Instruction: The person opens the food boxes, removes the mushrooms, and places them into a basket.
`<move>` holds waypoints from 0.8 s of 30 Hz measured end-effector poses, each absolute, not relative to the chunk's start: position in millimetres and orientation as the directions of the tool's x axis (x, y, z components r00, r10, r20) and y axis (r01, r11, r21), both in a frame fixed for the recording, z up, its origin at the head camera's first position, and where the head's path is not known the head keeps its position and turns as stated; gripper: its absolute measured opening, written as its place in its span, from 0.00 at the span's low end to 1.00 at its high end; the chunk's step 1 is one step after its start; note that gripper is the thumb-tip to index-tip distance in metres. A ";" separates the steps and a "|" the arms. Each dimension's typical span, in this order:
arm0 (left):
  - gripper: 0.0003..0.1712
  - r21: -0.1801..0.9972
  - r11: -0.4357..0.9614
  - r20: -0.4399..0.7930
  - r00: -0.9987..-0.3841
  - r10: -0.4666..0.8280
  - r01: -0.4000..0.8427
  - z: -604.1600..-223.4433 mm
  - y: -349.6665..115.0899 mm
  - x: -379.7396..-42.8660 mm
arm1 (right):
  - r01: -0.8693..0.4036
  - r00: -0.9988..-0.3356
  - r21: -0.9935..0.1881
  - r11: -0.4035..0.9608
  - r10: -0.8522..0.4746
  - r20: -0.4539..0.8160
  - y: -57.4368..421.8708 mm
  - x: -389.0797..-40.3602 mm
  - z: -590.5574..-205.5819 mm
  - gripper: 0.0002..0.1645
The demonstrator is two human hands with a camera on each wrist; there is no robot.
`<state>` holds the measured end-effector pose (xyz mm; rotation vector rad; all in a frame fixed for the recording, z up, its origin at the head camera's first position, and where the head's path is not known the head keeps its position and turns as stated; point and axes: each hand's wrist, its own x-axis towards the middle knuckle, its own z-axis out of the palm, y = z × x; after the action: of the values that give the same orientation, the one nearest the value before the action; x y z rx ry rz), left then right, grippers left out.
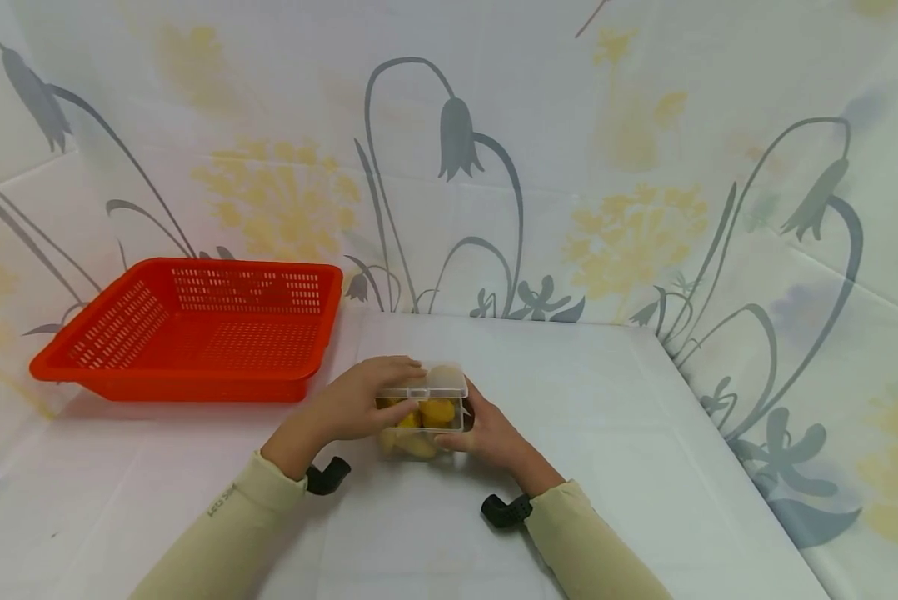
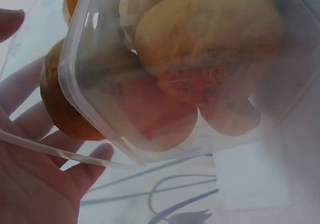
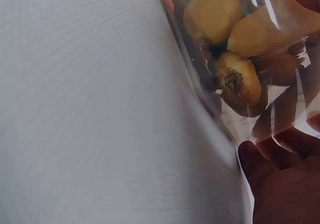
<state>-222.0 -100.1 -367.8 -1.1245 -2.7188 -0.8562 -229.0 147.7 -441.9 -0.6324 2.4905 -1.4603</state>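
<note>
The far side is formed by a sheet (image 1: 539,208) printed with grey and yellow flowers. In front of it lies the white desk (image 1: 614,467). A red basket (image 1: 194,388) with slotted walls is set at the far left. Two pale sleeves (image 1: 227,521) are extended from the near side. A clear box (image 1: 426,430) is seen at the middle of the desk, to the right of the basket and slightly nearer. Both hands are engaged: the box is gripped at its right side by the right hand (image 1: 490,433), with the thumb on the near wall, and the lid (image 1: 446,382) is held by the left hand (image 1: 355,402), with fingers across its top and thumb at its near edge. Yellow fruit (image 1: 437,412) is contained in the box and is visible between rim and lid. A black device (image 1: 330,476) is worn at each wrist.
</note>
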 end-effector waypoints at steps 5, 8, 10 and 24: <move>0.22 0.619 0.532 0.259 -0.789 0.557 0.578 -368.9 -104.3 -226.4 | -0.239 -0.892 -0.879 0.414 -0.451 0.030 147.7 -229.7 -443.0 0.58; 0.20 0.685 0.516 0.237 -0.827 0.511 0.515 -369.0 -105.0 -229.7 | -0.229 -0.894 -0.881 0.415 -0.448 0.021 147.7 -229.8 -443.3 0.60; 0.20 0.720 0.512 0.215 -0.852 0.477 0.468 -369.3 -105.2 -232.4 | -0.224 -0.895 -0.881 0.417 -0.445 0.017 147.7 -229.8 -443.5 0.61; 0.38 0.858 0.486 0.011 -0.952 0.307 0.167 -371.5 -102.1 -257.4 | -0.229 -0.906 -0.864 0.448 -0.422 0.021 148.5 -230.4 -445.4 0.67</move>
<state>-257.4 -102.1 -371.5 -0.4540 -2.8289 -1.6070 -230.4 148.5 -445.4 -0.5697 2.4998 -1.4458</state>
